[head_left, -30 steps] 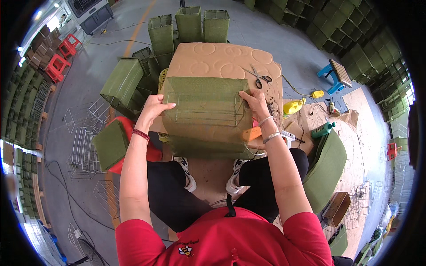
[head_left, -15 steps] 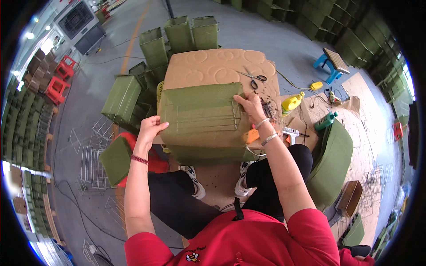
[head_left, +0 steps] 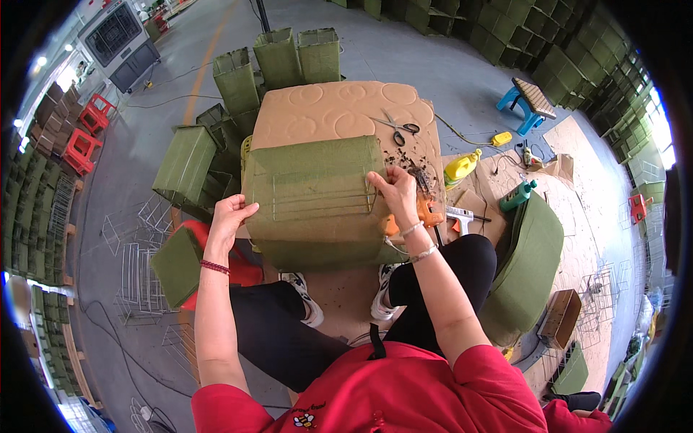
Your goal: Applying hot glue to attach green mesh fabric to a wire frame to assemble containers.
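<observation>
A sheet of sheer green fabric (head_left: 310, 162) is spread over a cardboard-topped work stand, its near part hanging down the front. Thin wire lines of a rectangular frame (head_left: 321, 198) show on it. My left hand (head_left: 229, 218) pinches the sheet's left edge between thumb and fingers. At the right edge, my right hand (head_left: 398, 193) is closed on the fabric beside the frame's end; the exact grip is partly hidden. Black-handled scissors (head_left: 398, 132) lie beyond the sheet. An orange tool (head_left: 429, 213), partly hidden by my right wrist, sits near a white glue gun (head_left: 460, 215).
Green fabric-covered boxes (head_left: 278, 58) stand behind and left of the cardboard top (head_left: 310, 108). To the right are a yellow bottle (head_left: 460, 169), a green bottle (head_left: 517, 196) and a blue-legged stool (head_left: 525, 105). Bare wire frames (head_left: 141, 274) lie at left; a cable (head_left: 119, 339) crosses the floor.
The whole view has shifted slightly. My right hand has slid a little nearer along the fabric's right edge, and the orange tool shows more. My left hand stays at the left edge.
</observation>
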The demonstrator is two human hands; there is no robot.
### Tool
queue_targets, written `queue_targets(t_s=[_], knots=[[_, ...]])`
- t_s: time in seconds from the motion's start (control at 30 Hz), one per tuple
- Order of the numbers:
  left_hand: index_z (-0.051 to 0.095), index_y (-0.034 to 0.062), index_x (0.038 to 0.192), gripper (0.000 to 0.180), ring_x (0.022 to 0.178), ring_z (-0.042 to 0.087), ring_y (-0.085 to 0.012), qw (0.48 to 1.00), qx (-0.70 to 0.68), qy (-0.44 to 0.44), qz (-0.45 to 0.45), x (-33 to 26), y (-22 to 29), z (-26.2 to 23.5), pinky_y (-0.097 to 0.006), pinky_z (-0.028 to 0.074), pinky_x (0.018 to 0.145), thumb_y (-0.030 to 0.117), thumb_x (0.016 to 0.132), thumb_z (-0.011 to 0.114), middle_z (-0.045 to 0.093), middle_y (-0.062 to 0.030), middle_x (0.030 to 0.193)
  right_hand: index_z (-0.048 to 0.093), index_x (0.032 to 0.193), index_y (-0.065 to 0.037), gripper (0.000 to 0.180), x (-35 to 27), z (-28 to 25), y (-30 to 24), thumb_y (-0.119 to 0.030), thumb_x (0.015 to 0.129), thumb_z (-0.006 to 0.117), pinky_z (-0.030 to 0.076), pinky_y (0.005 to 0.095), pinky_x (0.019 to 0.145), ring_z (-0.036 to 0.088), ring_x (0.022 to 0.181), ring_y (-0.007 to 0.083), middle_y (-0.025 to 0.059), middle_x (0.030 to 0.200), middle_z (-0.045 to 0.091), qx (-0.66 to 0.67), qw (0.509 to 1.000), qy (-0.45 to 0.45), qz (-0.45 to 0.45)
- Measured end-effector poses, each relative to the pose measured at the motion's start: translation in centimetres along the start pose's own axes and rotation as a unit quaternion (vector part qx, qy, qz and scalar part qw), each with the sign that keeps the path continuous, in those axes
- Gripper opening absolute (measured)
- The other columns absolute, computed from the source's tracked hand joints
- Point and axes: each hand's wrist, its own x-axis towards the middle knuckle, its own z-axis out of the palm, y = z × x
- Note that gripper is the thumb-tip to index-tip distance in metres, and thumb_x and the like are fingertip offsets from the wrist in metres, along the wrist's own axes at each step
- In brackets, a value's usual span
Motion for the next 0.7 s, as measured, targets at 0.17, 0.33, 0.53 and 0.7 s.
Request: queue_targets(t_s=[0.17,0.33,0.53,0.7], knots=[[0.065,0.0047,0.096,0.013,0.070,0.059,-0.0057,1.000,-0.010,-0.012,-0.007,0.0,0.2,-0.2,-0.021,0.046,0.064,0.008,0.083,0.067,0.067,0.0007,0.083,0.050,0.062,0.002,0.047,-2.3,-0.5,0.1,-0.034,0.071,0.079,0.032,0.0284,0.045,0.036,0.049,0.0082,0.0014,0.051,0.041,0.015,0.999,-0.012,0.039],[0.064,0.0050,0.097,0.015,0.073,0.060,-0.0061,0.999,-0.032,-0.011,-0.011,-0.1,0.2,-0.2,-0.022,0.047,0.067,0.009,0.084,0.067,0.067,0.0004,0.085,0.046,0.060,-0.001,0.047,-2.6,-0.4,1.2,-0.030,0.071,0.080,0.028,0.0268,0.042,0.031,0.049,0.0054,-0.0030,0.051,0.037,0.049,0.998,-0.011,0.033],[0.063,0.0054,0.097,0.015,0.074,0.060,-0.0065,1.000,-0.024,0.004,-0.014,-0.3,0.2,-0.3,-0.023,0.046,0.069,0.009,0.083,0.068,0.067,0.0002,0.085,0.046,0.062,-0.003,0.040,-3.2,-0.6,0.2,-0.020,0.072,0.080,0.026,0.0222,0.043,0.031,0.052,0.0026,-0.0064,0.054,0.037,0.077,0.996,-0.017,0.042],[0.063,0.0056,0.098,0.017,0.074,0.059,-0.0062,1.000,0.001,-0.003,-0.011,-0.4,0.3,-0.6,-0.023,0.045,0.069,0.009,0.082,0.069,0.067,0.0006,0.085,0.047,0.064,-0.003,0.035,-3.8,-0.4,-1.0,-0.015,0.073,0.079,0.027,0.0210,0.044,0.032,0.052,0.0021,-0.0069,0.057,0.042,0.131,0.989,-0.034,0.056]])
